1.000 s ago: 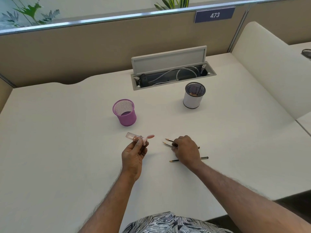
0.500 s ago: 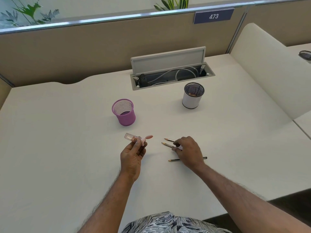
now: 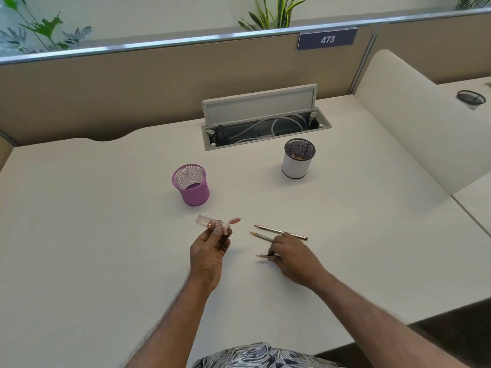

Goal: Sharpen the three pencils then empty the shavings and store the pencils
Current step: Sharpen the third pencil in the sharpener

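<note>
My left hand holds a small clear sharpener with a pink body, its lid flipped open and brown shavings inside. Three grey pencils lie on the white desk to its right, tips pointing left. The far pencil and middle pencil rest loose. My right hand covers their rear ends, and its fingertips pinch the nearest pencil, whose tip alone shows. A purple mesh cup stands behind the sharpener. A white cup with a black mesh liner and brown shavings at the bottom stands further right.
An open cable tray with its lid up sits at the back of the desk. A beige partition runs behind it. A rounded white divider rises on the right, with a black mesh cup beyond it.
My right hand has moved from the middle pencil towards me onto the nearest pencil, now hiding most of it. My left hand with the sharpener has hardly moved.
</note>
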A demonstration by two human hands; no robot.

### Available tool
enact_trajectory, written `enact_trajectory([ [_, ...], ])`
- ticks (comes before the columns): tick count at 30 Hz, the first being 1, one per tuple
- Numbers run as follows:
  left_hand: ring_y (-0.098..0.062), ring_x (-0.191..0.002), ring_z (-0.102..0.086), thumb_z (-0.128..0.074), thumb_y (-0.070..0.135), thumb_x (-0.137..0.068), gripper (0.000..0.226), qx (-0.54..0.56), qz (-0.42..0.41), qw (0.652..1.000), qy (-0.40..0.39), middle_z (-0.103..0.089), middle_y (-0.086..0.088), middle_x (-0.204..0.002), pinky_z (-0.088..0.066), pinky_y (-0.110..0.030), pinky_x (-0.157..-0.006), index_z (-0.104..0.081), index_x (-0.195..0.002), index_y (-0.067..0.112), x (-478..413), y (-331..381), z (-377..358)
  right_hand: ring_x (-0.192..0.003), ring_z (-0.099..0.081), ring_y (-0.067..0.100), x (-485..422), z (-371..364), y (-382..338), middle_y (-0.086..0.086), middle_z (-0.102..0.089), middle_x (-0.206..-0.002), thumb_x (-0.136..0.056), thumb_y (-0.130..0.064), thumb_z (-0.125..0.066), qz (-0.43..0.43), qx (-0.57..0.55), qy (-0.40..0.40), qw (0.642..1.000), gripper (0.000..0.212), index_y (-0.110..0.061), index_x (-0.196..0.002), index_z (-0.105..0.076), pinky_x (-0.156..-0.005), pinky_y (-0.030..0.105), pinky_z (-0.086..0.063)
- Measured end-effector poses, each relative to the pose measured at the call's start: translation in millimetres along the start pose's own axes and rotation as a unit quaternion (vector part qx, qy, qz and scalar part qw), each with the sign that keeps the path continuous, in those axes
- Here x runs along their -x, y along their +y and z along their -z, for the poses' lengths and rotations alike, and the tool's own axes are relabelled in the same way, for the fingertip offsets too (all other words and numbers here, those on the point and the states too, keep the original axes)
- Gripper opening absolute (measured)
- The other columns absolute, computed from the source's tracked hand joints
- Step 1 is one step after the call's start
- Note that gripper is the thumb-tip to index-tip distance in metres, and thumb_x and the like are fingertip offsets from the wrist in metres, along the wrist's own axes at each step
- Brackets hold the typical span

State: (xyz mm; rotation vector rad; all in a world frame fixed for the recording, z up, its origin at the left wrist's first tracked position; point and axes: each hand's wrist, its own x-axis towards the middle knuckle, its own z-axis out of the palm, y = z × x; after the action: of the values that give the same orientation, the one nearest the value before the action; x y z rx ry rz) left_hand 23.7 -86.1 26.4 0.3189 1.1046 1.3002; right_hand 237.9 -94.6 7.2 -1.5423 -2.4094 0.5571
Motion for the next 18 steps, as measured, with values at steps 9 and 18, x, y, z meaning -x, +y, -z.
enact_trajectory([
  [9, -0.017, -0.091, -0.065, -0.053, 0.010, -0.099, 0.014, 0.007, 0.000, 0.999, -0.032, -0.066, -0.013, -0.104, -0.048, -0.028, -0.086, -0.066, -0.103, 0.004, 4, 4, -8, -0.072, -0.061, 0.018, -22, 45, -53, -0.006, -0.068, -0.083, -0.093, -0.030, -0.060, -0.010, -0.094, 0.146, 0.985, 0.012, -0.020, -0.097, -0.065, -0.062, 0.034, -0.047],
  [18, -0.015, -0.092, -0.068, -0.062, 0.017, -0.089, 0.018, -0.005, -0.004, 0.998, -0.058, -0.077, -0.006, -0.103, -0.048, -0.030, -0.088, -0.079, -0.082, 0.014, 11, 7, -13, -0.075, -0.061, 0.022, -31, 44, -61, -0.003, -0.067, -0.087, -0.091, -0.032, -0.062, -0.014, -0.059, 0.137, 0.989, 0.015, -0.021, -0.098, -0.068, -0.063, 0.034, -0.046],
])
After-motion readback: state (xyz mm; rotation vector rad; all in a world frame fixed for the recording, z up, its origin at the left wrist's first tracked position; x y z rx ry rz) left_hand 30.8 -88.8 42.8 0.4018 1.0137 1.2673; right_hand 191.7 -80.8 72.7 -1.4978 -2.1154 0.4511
